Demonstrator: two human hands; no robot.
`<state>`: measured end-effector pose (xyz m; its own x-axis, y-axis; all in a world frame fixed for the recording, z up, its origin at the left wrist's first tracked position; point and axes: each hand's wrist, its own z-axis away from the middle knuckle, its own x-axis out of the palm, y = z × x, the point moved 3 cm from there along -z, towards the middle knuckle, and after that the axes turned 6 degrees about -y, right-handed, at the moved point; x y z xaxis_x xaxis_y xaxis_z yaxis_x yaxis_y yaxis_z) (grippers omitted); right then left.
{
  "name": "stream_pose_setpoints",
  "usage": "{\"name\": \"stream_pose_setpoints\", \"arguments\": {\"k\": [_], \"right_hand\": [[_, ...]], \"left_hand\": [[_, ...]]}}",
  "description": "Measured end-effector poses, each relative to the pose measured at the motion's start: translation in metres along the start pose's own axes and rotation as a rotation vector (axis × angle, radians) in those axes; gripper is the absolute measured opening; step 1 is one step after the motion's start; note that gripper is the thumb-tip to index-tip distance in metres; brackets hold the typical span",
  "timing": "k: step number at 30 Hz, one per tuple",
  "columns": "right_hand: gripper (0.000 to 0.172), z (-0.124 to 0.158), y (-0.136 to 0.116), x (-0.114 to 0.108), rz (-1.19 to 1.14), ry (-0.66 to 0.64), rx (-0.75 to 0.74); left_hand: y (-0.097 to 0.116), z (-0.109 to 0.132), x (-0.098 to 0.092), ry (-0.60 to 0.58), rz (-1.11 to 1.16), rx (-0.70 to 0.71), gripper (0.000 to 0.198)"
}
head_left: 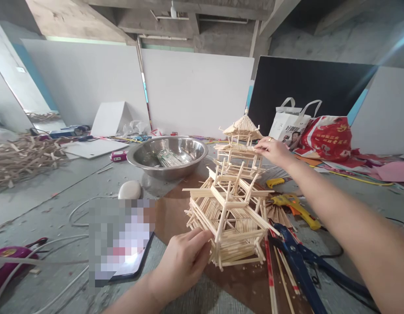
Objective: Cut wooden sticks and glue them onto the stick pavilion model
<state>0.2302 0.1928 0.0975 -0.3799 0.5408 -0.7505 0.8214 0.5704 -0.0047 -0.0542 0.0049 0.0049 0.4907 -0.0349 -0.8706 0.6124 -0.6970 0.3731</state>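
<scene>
A pagoda model (243, 150) made of thin wooden sticks, with a pointed roof, stands upright in front of me. Closer in is a wider hexagonal stick frame (228, 205), open at the top, with several sticks jutting up. Whether the two are joined I cannot tell. My left hand (188, 253) is closed on the lower left corner of the hexagonal frame, fingertips partly hidden. Higher up, my right hand (273, 150) pinches the right edge of a roof tier on the pagoda model. Both sit on a brown sheet (171, 213).
A steel basin (167, 172) with sticks inside stands behind left. A phone (130, 253) and a white rounded device (130, 190) with a cable are at left. To the right lie a yellow glue gun (296, 208), blue-handled cutters (296, 261) and loose sticks (282, 279). Bags (329, 137) stand farther back.
</scene>
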Motion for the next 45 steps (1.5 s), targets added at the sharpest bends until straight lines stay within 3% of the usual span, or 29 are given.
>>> {"name": "stream_pose_setpoints", "arguments": {"k": [22, 35, 45], "right_hand": [[0.018, 0.005, -0.021, 0.009, 0.047, -0.124, 0.044], [0.016, -0.027, 0.003, 0.006, 0.063, -0.099, 0.131], [0.017, -0.02, -0.002, 0.008, 0.052, -0.121, 0.086]], "left_hand": [[0.001, -0.001, -0.001, 0.013, -0.014, 0.009, 0.013], [0.002, 0.0, -0.001, -0.002, 0.002, -0.001, 0.015], [0.003, -0.001, -0.003, 0.025, -0.004, 0.001, 0.016]]}}
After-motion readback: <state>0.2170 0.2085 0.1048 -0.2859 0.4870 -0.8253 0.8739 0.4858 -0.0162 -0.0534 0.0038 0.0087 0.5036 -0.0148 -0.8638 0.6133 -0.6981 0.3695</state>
